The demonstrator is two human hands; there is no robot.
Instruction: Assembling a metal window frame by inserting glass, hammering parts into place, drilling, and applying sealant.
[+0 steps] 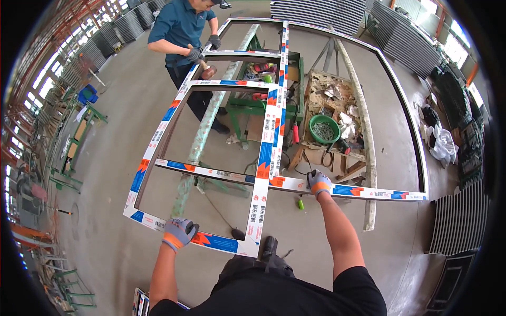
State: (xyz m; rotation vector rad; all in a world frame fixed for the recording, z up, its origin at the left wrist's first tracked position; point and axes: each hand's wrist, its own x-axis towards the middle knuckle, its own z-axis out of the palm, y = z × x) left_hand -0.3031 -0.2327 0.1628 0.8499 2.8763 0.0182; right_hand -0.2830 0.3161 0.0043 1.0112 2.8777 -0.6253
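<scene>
A large white window frame (263, 174), covered in blue and orange protective film, lies flat on two long rails at waist height. My left hand (179, 233), in a grey and orange glove, grips the near bottom rail of the frame's smaller sash section. Farther right, my gloved right hand (318, 182) holds the lower bar of the bigger frame section. Across the frame a person in a blue shirt (182, 26) holds a mallet (206, 69) against the far corner with gloved hands.
Under the frame stand a green metal bench (253, 108) with tools and a wooden crate (329, 95) with a green bowl of screws (324, 129). Stacks of dark grilles (458, 221) line the right side and the back. Green racks (79, 131) stand left.
</scene>
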